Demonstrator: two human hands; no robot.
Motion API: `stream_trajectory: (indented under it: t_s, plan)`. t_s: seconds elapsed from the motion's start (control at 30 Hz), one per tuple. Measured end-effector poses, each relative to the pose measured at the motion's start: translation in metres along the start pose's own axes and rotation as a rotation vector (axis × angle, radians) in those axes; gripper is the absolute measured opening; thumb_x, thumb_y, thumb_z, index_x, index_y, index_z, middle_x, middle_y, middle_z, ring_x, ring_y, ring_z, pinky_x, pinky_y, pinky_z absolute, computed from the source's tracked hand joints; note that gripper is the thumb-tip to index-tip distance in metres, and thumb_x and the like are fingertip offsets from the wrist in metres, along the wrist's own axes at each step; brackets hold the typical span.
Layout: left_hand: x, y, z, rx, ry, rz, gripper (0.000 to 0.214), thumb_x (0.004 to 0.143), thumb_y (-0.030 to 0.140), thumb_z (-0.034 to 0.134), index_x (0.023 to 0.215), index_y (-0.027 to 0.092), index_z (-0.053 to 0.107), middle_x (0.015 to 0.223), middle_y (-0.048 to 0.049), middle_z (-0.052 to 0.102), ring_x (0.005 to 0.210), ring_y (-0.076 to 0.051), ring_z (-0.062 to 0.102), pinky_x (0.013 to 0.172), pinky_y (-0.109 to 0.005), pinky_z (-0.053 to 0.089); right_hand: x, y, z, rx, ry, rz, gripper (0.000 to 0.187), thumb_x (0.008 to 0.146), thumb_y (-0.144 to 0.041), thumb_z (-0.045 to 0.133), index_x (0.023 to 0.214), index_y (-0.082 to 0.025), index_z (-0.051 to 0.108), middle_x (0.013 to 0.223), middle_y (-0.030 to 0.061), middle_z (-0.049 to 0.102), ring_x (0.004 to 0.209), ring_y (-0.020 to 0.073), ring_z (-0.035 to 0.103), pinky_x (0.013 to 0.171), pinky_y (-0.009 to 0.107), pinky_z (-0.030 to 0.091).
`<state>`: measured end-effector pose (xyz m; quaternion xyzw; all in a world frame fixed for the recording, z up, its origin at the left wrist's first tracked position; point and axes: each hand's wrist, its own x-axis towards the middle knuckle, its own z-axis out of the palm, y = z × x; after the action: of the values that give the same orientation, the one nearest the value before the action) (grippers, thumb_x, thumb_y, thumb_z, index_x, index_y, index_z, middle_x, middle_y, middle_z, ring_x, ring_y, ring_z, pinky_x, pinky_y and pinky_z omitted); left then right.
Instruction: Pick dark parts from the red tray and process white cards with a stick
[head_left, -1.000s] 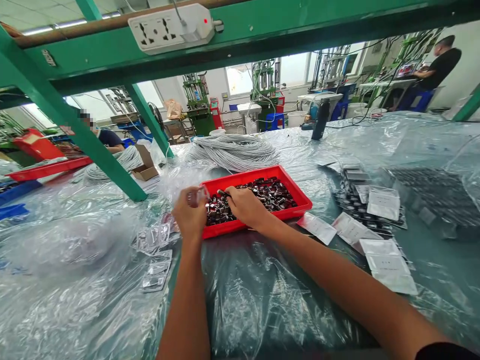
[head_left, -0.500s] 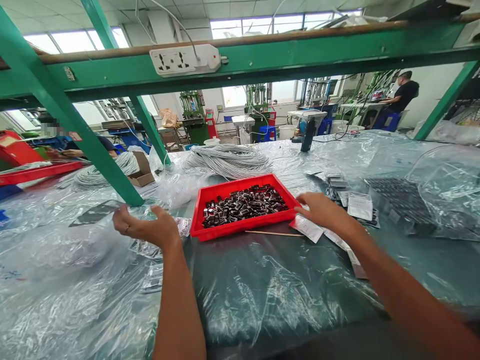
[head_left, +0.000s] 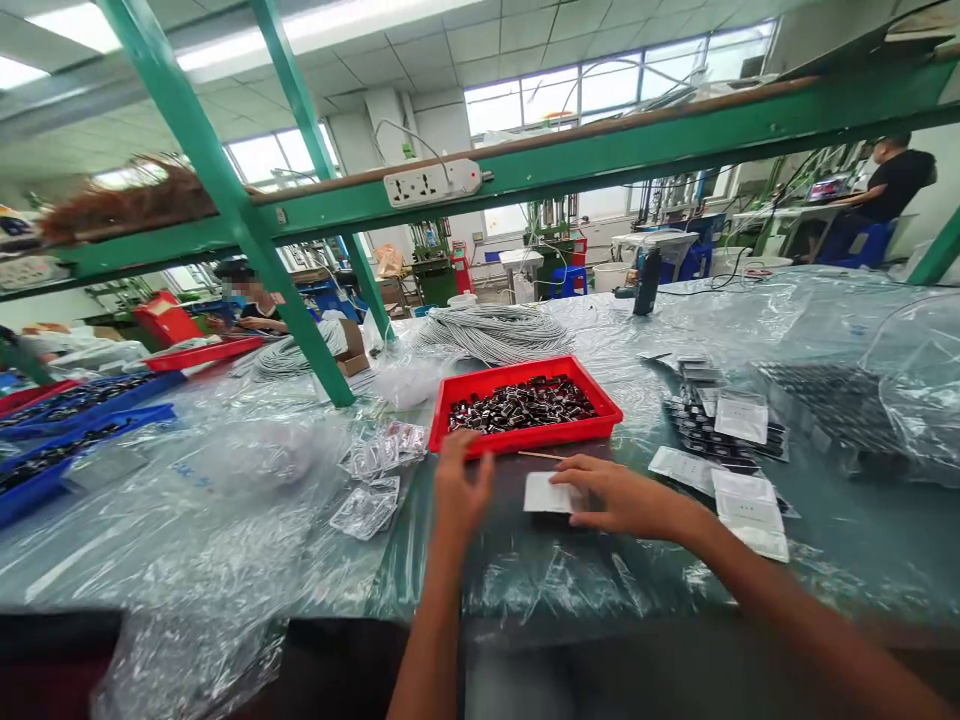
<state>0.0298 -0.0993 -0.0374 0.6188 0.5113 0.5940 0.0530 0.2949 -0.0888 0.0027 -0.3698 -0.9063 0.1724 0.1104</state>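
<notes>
My right hand grips a small flat white packet by its right side, just above the green table in front of the red tray. The packet's right part is hidden by my fingers. My left hand is raised at the tray's front left corner with fingers apart and nothing seen in it; it is slightly blurred. The red tray holds many small dark, shiny pieces. A thin wooden stick lies along the tray's front side, partly behind my right hand.
Clear packets lie left of the tray. White packets and dark stacked packets lie to the right. Coiled grey cable sits behind the tray. A green post rises at the left. Blue trays stand far left; two people work farther off.
My right hand has moved from the tray's right corner to in front of it, now with a white packet. My left hand has come right, to the tray's front. The view has swung left.
</notes>
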Motion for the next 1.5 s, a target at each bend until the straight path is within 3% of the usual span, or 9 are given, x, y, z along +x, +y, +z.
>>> stream_trajectory:
  t_s: [0.13,0.23,0.37,0.47,0.6,0.7,0.97,1.3,1.5]
  plan:
    - [-0.053,0.018,-0.005,0.198,-0.523,-0.005,0.051,0.084,0.038,0.068,0.133,0.026,0.058,0.137,-0.0126,0.058,0.127,-0.03,0.054,0.109,-0.046,0.042,0.024,0.014,0.022,-0.19,-0.006,0.089,0.042,0.091,-0.019,0.053,0.132,-0.023,0.061,0.136,0.0163,0.06,0.127,0.0303,0.058,0.106,0.042,0.047]
    - [-0.068,0.028,-0.012,0.425,-0.671,-0.07,0.048,0.09,0.04,0.062,0.134,0.022,0.057,0.131,-0.0125,0.06,0.124,-0.03,0.055,0.106,-0.046,0.044,0.033,0.037,0.034,-0.388,-0.028,0.193,0.034,0.087,-0.005,0.046,0.115,-0.011,0.065,0.117,0.0202,0.064,0.112,0.0318,0.064,0.092,0.042,0.05]
    - [-0.069,0.042,-0.009,0.584,-0.656,-0.096,0.055,0.088,0.047,0.065,0.135,0.019,0.057,0.121,-0.0129,0.063,0.114,-0.031,0.058,0.1,-0.046,0.047,0.031,0.044,0.033,-0.225,0.081,0.158,0.018,0.081,-0.005,0.049,0.09,-0.015,0.062,0.099,0.0126,0.063,0.089,0.0235,0.064,0.079,0.033,0.047]
    - [-0.07,0.045,0.001,0.606,-0.617,-0.089,0.051,0.087,0.048,0.066,0.128,0.017,0.061,0.119,-0.0131,0.062,0.113,-0.031,0.058,0.098,-0.046,0.046,0.033,0.024,0.029,0.281,0.267,0.103,0.004,0.076,-0.016,0.054,0.075,-0.02,0.052,0.074,0.0011,0.054,0.066,0.0163,0.052,0.067,0.029,0.041]
    - [-0.075,0.038,0.01,0.577,-0.548,-0.104,0.049,0.083,0.049,0.071,0.12,0.017,0.064,0.114,-0.0112,0.062,0.109,-0.03,0.058,0.097,-0.045,0.045,0.055,-0.015,0.039,1.211,0.322,-0.006,0.04,0.082,-0.043,0.053,0.054,-0.024,0.032,0.05,-0.0072,0.028,0.044,0.0094,0.025,0.047,0.027,0.024]
    - [-0.079,0.033,0.01,0.558,-0.513,-0.106,0.047,0.081,0.049,0.073,0.116,0.017,0.064,0.112,-0.0101,0.062,0.107,-0.029,0.058,0.096,-0.045,0.045,0.079,-0.033,0.057,1.53,0.314,0.039,0.05,0.081,-0.046,0.052,0.045,-0.025,0.024,0.042,-0.0092,0.017,0.037,0.0062,0.013,0.041,0.027,0.014]
    - [-0.077,0.032,0.008,0.526,-0.543,-0.085,0.046,0.08,0.045,0.075,0.114,0.017,0.063,0.111,-0.009,0.062,0.107,-0.028,0.059,0.092,-0.042,0.045,0.102,-0.037,0.076,1.522,0.379,0.096,0.043,0.076,-0.035,0.053,0.044,-0.024,0.026,0.039,-0.0088,0.02,0.034,0.0048,0.014,0.038,0.024,0.01]
    - [-0.084,0.034,0.013,0.538,-0.486,-0.08,0.045,0.079,0.05,0.075,0.111,0.019,0.065,0.104,-0.0079,0.062,0.103,-0.029,0.06,0.091,-0.043,0.045,0.044,-0.041,0.07,1.357,0.209,0.121,0.044,0.076,-0.036,0.057,0.042,-0.024,0.03,0.04,-0.0074,0.024,0.037,0.0062,0.021,0.04,0.026,0.016]
    - [-0.085,0.033,0.008,0.581,-0.416,-0.038,0.062,0.073,0.061,0.075,0.113,0.016,0.062,0.112,-0.0129,0.06,0.109,-0.033,0.057,0.095,-0.048,0.044,0.075,-0.057,0.059,1.508,0.283,0.047,0.041,0.075,-0.036,0.053,0.044,-0.024,0.029,0.041,-0.0088,0.022,0.035,0.0051,0.018,0.039,0.025,0.014]
